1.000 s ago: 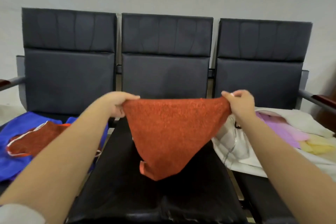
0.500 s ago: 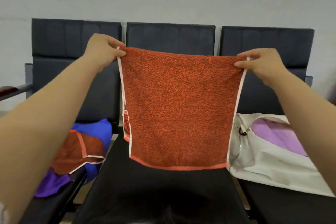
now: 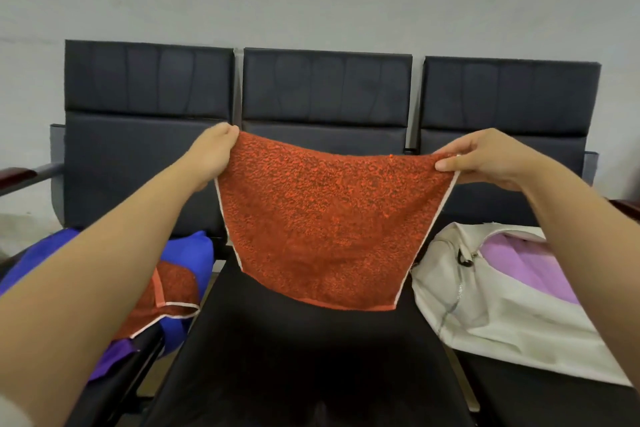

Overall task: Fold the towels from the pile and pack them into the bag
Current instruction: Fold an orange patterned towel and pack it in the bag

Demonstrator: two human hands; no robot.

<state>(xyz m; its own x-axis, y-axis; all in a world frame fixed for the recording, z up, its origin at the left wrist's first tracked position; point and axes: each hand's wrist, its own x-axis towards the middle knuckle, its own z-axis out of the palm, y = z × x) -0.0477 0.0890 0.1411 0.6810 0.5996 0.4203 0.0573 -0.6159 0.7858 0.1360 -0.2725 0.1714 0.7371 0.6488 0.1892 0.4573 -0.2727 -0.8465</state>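
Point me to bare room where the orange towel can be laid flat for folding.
The middle seat, below the held orange towel, is bare, bordered by the towel pile on the left seat and the white bag on the right. Both side seats are crowded. Left hand and right hand pinch the top corners.

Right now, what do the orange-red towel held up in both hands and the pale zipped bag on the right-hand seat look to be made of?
Orange-red towel: looks like terry cloth, with a nubby looped matte surface and pale bound edges. Pale zipped bag: probably a thin woven or non-woven fabric, matte and softly creased, with a zip along its opening.
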